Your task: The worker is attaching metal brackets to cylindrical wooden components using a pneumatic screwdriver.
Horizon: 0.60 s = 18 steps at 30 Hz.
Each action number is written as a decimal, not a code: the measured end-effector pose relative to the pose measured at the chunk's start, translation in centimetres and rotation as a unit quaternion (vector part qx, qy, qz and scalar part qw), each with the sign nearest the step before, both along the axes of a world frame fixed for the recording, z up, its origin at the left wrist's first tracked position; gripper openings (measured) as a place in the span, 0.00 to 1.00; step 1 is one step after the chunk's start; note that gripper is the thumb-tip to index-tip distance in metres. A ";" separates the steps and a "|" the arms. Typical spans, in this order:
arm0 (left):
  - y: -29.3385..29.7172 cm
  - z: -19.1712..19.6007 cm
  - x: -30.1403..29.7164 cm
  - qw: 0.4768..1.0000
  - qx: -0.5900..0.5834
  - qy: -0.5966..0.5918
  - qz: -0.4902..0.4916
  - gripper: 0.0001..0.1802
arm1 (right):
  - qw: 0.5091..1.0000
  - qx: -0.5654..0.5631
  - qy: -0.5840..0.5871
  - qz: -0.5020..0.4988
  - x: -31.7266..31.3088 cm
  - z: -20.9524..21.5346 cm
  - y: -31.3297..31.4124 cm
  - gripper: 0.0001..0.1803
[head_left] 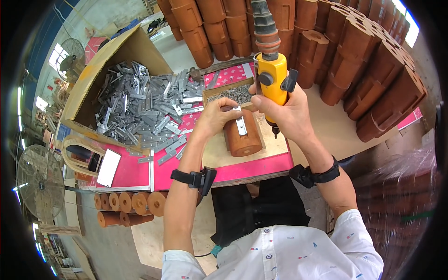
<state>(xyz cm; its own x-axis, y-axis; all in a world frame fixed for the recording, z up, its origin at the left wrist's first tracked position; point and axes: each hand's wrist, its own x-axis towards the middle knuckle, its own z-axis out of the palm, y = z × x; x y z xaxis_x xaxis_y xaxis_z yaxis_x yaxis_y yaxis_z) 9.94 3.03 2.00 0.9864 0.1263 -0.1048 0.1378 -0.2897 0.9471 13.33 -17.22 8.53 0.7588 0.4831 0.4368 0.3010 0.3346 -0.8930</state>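
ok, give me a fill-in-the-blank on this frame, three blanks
1. The right hand grips a ____ power screwdriver.
2. The left hand steadies a metal plate on a brown wooden ____.
3. Loose metal plates spill from a ____ box on the left.

Missing words: yellow; cylinder; cardboard

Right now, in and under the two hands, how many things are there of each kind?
Yellow powered screwdriver, in the right hand: 1
Brown wooden cylinder, under the left hand: 1
Metal bracket on the cylinder: 1
Total: 3
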 end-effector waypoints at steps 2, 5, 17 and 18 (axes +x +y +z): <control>-0.6 0.0 -0.6 0.999 -0.027 0.019 -0.003 0.11 | 1.000 -0.004 -0.012 -0.006 0.3 -0.2 -0.1 0.18; -1.1 -1.0 -1.9 0.997 0.048 -0.056 0.017 0.16 | 1.000 -0.010 -0.023 -0.009 0.2 -0.3 0.0 0.18; 3.1 -3.4 4.0 0.915 0.378 -0.135 0.033 0.10 | 1.000 0.011 0.004 0.008 -0.2 0.2 0.6 0.18; 2.9 -3.6 4.8 0.926 0.370 -0.065 0.033 0.10 | 1.000 0.011 0.003 0.009 -0.3 0.2 0.5 0.18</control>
<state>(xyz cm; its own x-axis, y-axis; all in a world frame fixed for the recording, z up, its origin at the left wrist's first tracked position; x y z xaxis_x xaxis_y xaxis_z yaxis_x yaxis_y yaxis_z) 14.76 5.96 -1.59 0.9724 0.1764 0.1530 0.0771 -0.8611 0.5026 13.02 -16.69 8.74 0.7529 0.4867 0.4430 0.2901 0.3588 -0.8872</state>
